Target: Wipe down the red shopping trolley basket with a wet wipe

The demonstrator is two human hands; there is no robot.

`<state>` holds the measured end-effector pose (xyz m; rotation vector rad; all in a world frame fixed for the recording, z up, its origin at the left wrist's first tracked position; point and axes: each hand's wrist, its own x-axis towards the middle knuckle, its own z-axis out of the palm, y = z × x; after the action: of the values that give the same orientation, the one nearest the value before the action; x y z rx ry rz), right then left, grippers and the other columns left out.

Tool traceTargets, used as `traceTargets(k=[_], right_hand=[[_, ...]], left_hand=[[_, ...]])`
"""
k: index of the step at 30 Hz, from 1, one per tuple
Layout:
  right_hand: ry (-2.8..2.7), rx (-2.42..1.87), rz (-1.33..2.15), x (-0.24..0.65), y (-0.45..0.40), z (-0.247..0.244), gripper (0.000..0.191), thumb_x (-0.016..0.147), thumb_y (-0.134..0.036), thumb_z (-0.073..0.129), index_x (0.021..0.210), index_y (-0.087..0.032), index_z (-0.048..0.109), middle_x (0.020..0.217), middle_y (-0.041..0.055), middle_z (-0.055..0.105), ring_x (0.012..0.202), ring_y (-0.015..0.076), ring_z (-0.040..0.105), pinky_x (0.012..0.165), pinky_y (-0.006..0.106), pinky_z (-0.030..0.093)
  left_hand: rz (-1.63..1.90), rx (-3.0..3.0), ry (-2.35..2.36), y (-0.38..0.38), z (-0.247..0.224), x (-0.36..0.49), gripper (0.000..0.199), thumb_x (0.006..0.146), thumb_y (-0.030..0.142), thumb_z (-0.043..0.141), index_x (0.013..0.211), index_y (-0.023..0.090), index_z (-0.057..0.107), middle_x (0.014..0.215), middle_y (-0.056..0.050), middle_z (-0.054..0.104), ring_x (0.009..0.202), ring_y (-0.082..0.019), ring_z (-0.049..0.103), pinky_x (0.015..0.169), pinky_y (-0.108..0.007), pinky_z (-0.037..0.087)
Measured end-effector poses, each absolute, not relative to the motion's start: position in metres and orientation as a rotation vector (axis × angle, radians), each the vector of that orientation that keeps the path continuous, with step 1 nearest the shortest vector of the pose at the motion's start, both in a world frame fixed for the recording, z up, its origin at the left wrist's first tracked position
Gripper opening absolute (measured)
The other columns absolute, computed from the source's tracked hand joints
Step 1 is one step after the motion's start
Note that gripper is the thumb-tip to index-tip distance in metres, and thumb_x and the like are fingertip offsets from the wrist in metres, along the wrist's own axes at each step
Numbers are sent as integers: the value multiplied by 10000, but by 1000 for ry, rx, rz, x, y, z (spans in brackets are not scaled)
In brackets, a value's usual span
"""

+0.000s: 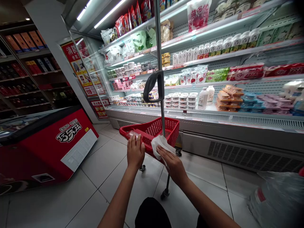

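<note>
A red plastic shopping basket [174,125] is mounted on a wheeled metal frame in front of me. My left hand [136,152] lies on its near rim, fingers stretched out beside a clear plastic piece [134,134]. Under the fingers of my right hand [172,163] is a white wipe [161,144], pressed against the basket's rim to the right of the left hand. Above the basket, a dark grey loop handle [154,86] sits on the upright metal pole [162,117]. What the wipe covers is hidden.
A lit refrigerated shelf unit [237,125] with dairy goods stands behind the basket. To the left is a red chest freezer [47,148]. Plastic-wrapped bottles [273,196] stand on the tiled floor [95,199] at the lower right. Caster wheels [164,193] show below the basket.
</note>
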<state>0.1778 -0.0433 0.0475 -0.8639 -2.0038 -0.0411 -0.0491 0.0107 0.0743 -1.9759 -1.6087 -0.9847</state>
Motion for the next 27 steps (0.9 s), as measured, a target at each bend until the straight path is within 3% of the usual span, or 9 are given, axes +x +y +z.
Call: traceTargets(k=[4, 9, 13, 15, 18, 27], right_hand=[[-2090, -965, -104, 156, -27, 64, 687, 906, 12, 439, 1533, -264, 490, 1503, 66, 576, 1350, 230, 584, 1044, 396, 546], [-2137, -1053, -226, 146, -19, 72, 607, 918, -7, 491, 1476, -238, 555, 1473, 91, 595, 1249, 260, 655, 974, 401, 560], [-2096, -1062, -296, 182, -29, 63, 699, 903, 39, 430, 1530, -265, 489, 1499, 50, 568, 1263, 240, 645, 969, 378, 550], [-2066, -1098, -302, 202, -34, 58, 739, 889, 51, 414, 1548, -278, 463, 1505, 38, 564, 1258, 238, 649, 951, 369, 555], [-2042, -1139, -285, 215, -31, 57, 775, 866, 57, 409, 1561, -284, 447, 1513, 35, 556, 1245, 240, 657, 930, 361, 565], [-2175, -1047, -175, 140, 6, 87, 582, 919, -38, 511, 1460, -244, 573, 1457, 83, 617, 1246, 269, 655, 939, 397, 577]], left_hand=[[-967, -1983, -1555, -6, 72, -29, 525, 1001, 272, 447, 1516, 172, 459, 1567, -192, 478, 1458, -355, 432, 1191, -600, 355], [-917, -2158, -1437, -15, 86, -35, 554, 1003, 186, 370, 1556, 213, 386, 1501, -103, 574, 1392, -251, 520, 1210, -482, 360], [-846, -2126, -1466, -2, 95, -59, 552, 1031, 384, 443, 1552, 209, 390, 1556, -126, 513, 1470, -300, 430, 1246, -557, 270], [-833, -2129, -1512, 4, 95, -66, 596, 1008, 484, 489, 1522, 188, 429, 1489, -145, 572, 1427, -320, 475, 1243, -586, 252], [-829, -2218, -1516, 6, 91, -61, 570, 1005, 484, 491, 1480, 169, 469, 1339, -129, 666, 1305, -289, 571, 1243, -561, 247], [-799, -2281, -1441, -4, 90, -37, 609, 916, 349, 636, 1468, 163, 462, 1271, -146, 681, 1217, -328, 606, 1088, -498, 441]])
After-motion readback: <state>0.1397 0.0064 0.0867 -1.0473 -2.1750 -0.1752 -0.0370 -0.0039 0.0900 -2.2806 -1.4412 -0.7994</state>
